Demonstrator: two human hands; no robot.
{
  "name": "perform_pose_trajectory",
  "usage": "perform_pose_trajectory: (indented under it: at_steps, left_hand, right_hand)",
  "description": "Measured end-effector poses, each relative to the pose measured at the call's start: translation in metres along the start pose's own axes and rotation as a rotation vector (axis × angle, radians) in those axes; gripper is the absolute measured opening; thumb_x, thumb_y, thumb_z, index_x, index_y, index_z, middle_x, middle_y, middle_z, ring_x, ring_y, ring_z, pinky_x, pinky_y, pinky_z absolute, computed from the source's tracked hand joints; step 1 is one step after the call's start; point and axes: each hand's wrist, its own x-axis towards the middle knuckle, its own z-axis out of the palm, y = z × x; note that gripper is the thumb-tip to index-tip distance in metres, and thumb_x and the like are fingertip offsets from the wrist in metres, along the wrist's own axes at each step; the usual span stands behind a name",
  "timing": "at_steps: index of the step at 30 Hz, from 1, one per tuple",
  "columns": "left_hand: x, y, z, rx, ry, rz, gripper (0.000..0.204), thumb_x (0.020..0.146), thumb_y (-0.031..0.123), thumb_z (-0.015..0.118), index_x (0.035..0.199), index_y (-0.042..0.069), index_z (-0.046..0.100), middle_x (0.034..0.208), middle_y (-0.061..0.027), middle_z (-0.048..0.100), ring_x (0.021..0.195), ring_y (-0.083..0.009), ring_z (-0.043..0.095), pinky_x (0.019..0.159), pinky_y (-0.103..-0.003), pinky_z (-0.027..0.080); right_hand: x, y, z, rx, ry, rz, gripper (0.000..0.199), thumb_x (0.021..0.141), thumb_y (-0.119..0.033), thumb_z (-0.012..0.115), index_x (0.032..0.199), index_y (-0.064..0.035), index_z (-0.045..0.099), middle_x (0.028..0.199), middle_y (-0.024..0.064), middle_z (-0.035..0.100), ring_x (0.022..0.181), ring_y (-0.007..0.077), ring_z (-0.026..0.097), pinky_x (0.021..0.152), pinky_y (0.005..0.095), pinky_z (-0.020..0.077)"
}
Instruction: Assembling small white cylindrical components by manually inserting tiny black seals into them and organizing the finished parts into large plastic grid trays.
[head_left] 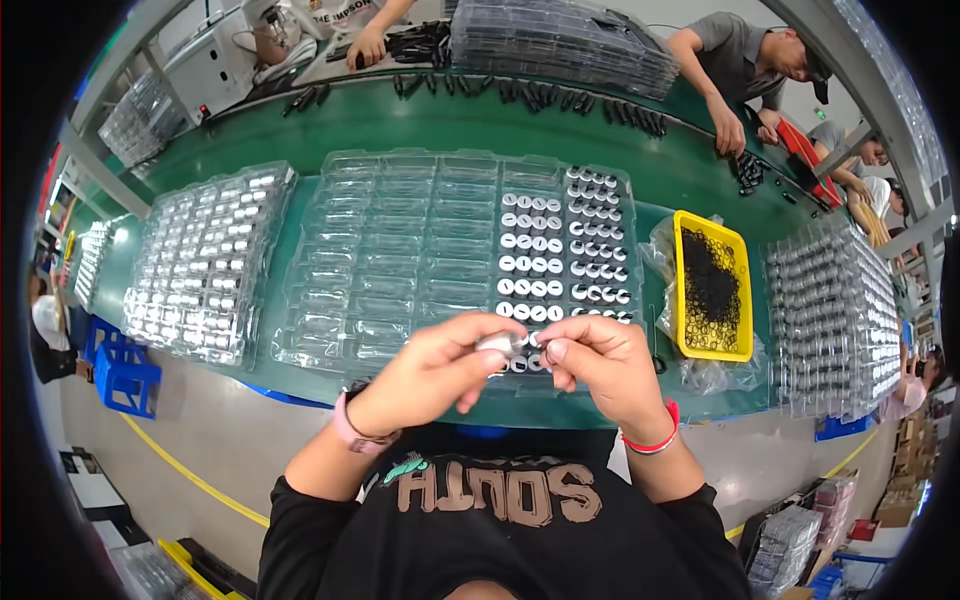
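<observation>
My left hand [440, 365] is closed in a pinch on a small silver-white cylindrical part [502, 345]. Right beside it, my right hand [605, 362] has thumb and fingertips pressed together near the part's end; what they hold, if anything, is too small to make out. Both hands are over the near edge of a clear plastic tray [375, 235]. Rows of round white-topped parts [530, 243] fill a right-hand section of that tray, and parts with black and white ends [598, 228] sit in its rightmost section. The left sections show bare slots.
To the right stands a yellow basket [743, 300] of black rings [708, 285], with black-handled scissors or tweezers [657, 362] beside it. Stacked trays of silver parts flank me, left [205, 265] and right [835, 315]. Across a green conveyor belt [400, 125] with black pieces, a co-worker's hand [728, 130] works.
</observation>
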Motion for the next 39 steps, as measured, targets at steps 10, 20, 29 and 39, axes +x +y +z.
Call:
perform_pose_trajectory:
  at_steps: [10,20,29,39]
  left_hand:
    - [0.008,-0.015,0.008,0.454,-0.087,0.076,0.027,0.090,0.013,0.047,0.113,0.001,0.039,0.080,-0.0080,0.055,0.061,-0.0151,0.050,0.055,-0.027,0.041]
    - [0.007,-0.019,0.013,0.733,-0.067,0.217,0.025,0.087,0.015,0.052,0.103,0.000,0.040,0.080,-0.0112,0.054,0.055,-0.0224,0.053,0.052,-0.032,0.043]
    - [0.011,-0.028,0.025,1.246,0.011,0.649,0.025,0.084,0.022,0.057,0.093,0.002,0.045,0.069,-0.0089,0.051,0.046,-0.0230,0.050,0.043,-0.030,0.041]
    - [0.025,-0.025,0.013,-0.801,-0.125,-0.296,0.025,0.091,0.029,0.046,0.093,0.005,0.050,0.059,0.0011,0.040,0.036,-0.0100,0.035,0.030,-0.022,0.026]
  right_hand:
    - [-0.004,0.001,0.003,-0.116,-0.062,-0.047,0.010,0.079,0.002,0.058,0.087,0.0022,0.063,0.069,0.0065,0.061,0.055,0.0080,0.053,0.049,0.0162,0.0424]
    - [-0.009,0.003,0.005,-0.448,-0.050,-0.332,0.008,0.075,0.004,0.058,0.081,0.0005,0.061,0.068,0.0026,0.059,0.053,0.0070,0.048,0.047,0.0169,0.0381]
    - [-0.009,0.003,-0.003,-0.597,-0.062,-0.285,0.008,0.074,0.004,0.056,0.081,-0.0004,0.059,0.066,0.0023,0.058,0.052,0.0073,0.043,0.048,0.0188,0.0355]
    - [-0.016,0.010,-0.038,0.442,0.073,0.007,0.014,0.083,0.001,0.055,0.096,0.0039,0.059,0.083,0.0136,0.062,0.067,0.0151,0.059,0.060,0.0227,0.0500]
